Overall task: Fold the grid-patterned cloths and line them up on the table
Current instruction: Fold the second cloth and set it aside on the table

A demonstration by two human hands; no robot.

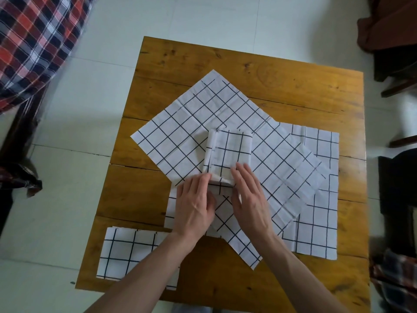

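On the yellow-brown plank wooden surface (282,86) a small folded packet of white cloth with a dark grid (228,154) lies on top of a larger unfolded white grid cloth turned like a diamond (180,141); that one overlaps a second flat grid cloth lying square to the surface's edges (320,222) on the right; a finished folded grid cloth (126,251) sits apart at the near left corner, partly under the left forearm.

The packet's long axis runs straight away from the person, and its near short end lies directly between the two hands; the left hand (195,206) has its fingers bent with the tips touching the packet's near left corner, seemingly pinching or tucking the edge, though a firm grip cannot be told; the right hand (248,199) lies open and flat, palm down, fingers together, pressing the near right part of the packet and the cloth beside it.

Both hands are about equally near; the folding of this packet looks nearly done; since it lies ahead of the hands, the likely next move is to lift it by the near end and carry it left, beside the finished one; two cloths remain unfolded beneath.
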